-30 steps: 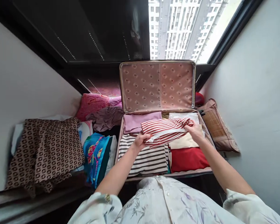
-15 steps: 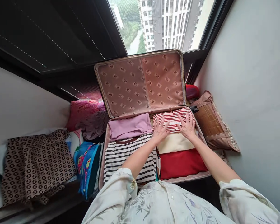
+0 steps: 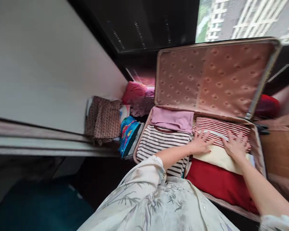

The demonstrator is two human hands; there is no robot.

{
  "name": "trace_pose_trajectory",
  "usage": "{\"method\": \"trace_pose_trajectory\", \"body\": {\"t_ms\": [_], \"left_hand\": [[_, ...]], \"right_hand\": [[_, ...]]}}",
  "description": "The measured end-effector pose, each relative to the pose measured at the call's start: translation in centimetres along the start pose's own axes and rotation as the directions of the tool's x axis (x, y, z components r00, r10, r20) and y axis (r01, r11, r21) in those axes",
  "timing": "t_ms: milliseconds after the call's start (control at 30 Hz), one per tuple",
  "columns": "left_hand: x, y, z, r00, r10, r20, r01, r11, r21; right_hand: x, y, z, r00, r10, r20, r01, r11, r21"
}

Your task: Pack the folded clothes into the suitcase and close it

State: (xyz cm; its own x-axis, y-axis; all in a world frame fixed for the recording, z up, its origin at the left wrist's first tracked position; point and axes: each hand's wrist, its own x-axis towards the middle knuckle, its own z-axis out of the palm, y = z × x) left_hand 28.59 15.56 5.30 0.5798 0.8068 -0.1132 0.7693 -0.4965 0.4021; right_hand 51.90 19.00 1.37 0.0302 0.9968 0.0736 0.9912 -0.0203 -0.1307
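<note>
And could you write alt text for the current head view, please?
A person's left hand and right hand spread over a red-striped garment and cream cloth inside an open suitcase. It also holds red cloth, lilac cloth and a dark-striped top.

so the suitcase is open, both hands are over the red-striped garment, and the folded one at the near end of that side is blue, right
Not quite: the folded garment at the near end is red, not blue, as the head view shows. The suitcase is open, and the left hand and right hand are over the red-striped garment.
</note>
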Motion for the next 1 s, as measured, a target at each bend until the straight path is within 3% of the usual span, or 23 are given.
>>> {"method": "trace_pose_trajectory", "body": {"t_ms": [100, 167, 200, 233, 300, 367, 400, 433, 467, 533, 667, 733, 867, 933, 1000], "left_hand": [[-6.9, -0.4, -2.0, 0.983, 0.033, -0.183, -0.066, 0.982, -0.177], [-13.1, -2.5, -3.7, 0.918, -0.056, -0.392, -0.074, 0.948, -0.308], [-16.6, -4.3, -4.5, 0.849, -0.163, -0.502, -0.036, 0.931, -0.363], [-20.1, -6.5, -5.2, 0.753, -0.28, -0.595, 0.025, 0.916, -0.4], [-27.3, -11.6, -5.8, 0.504, -0.534, -0.679, 0.227, 0.841, -0.492], [-34.0, -16.7, -5.2, 0.227, -0.758, -0.612, 0.486, 0.632, -0.603], [-36.9, -18.9, -4.6, 0.13, -0.832, -0.54, 0.606, 0.498, -0.621], [-39.5, -20.8, -3.8, 0.071, -0.886, -0.459, 0.693, 0.375, -0.616], [-41.7, -22.3, -2.9, 0.054, -0.925, -0.376, 0.752, 0.285, -0.595], [-44.8, -24.5, -1.4, 0.097, -0.966, -0.239, 0.809, 0.216, -0.546], [-47.9, -26.6, -0.2, 0.287, -0.945, -0.155, 0.821, 0.326, -0.469], [-48.7, -27.2, -0.5, 0.341, -0.929, -0.145, 0.826, 0.369, -0.426], [-49.7, -27.8, -2.6, 0.403, -0.9, -0.164, 0.815, 0.435, -0.384], [-49.6, -27.4, -4.6, 0.458, -0.865, -0.207, 0.784, 0.502, -0.366], [-48.9, -26.3, -7.0, 0.529, -0.807, -0.262, 0.736, 0.59, -0.332]], "right_hand": [[-1.2, 0.5, 0.3, 0.998, 0.018, -0.059, -0.014, 0.998, 0.062], [-2.6, 0.5, 0.4, 0.993, 0.031, -0.11, -0.017, 0.992, 0.121], [-3.4, 0.2, 0.3, 0.989, 0.038, -0.145, -0.015, 0.988, 0.154], [-4.2, -0.3, 0.2, 0.983, 0.041, -0.179, -0.007, 0.983, 0.186], [-5.6, -2.3, -0.4, 0.972, 0.033, -0.233, 0.024, 0.971, 0.236], [-6.5, -5.8, -1.1, 0.967, -0.032, -0.252, 0.104, 0.956, 0.275], [-6.9, -8.0, -1.6, 0.965, -0.091, -0.248, 0.166, 0.939, 0.3], [-7.2, -10.6, -2.2, 0.959, -0.154, -0.239, 0.23, 0.914, 0.334], [-7.6, -13.4, -2.8, 0.95, -0.213, -0.227, 0.287, 0.882, 0.374], [-8.7, -19.3, -4.0, 0.937, -0.304, -0.175, 0.351, 0.81, 0.471], [-11.7, -30.2, -5.8, 0.902, -0.43, -0.019, 0.341, 0.685, 0.644], [-13.2, -34.3, -6.0, 0.87, -0.49, 0.047, 0.321, 0.637, 0.701], [-15.5, -40.1, -5.3, 0.818, -0.546, 0.18, 0.215, 0.581, 0.785], [-16.1, -42.5, -4.9, 0.783, -0.545, 0.299, 0.082, 0.568, 0.819], [-16.4, -45.2, -4.7, 0.705, -0.544, 0.455, -0.13, 0.531, 0.837]]}}
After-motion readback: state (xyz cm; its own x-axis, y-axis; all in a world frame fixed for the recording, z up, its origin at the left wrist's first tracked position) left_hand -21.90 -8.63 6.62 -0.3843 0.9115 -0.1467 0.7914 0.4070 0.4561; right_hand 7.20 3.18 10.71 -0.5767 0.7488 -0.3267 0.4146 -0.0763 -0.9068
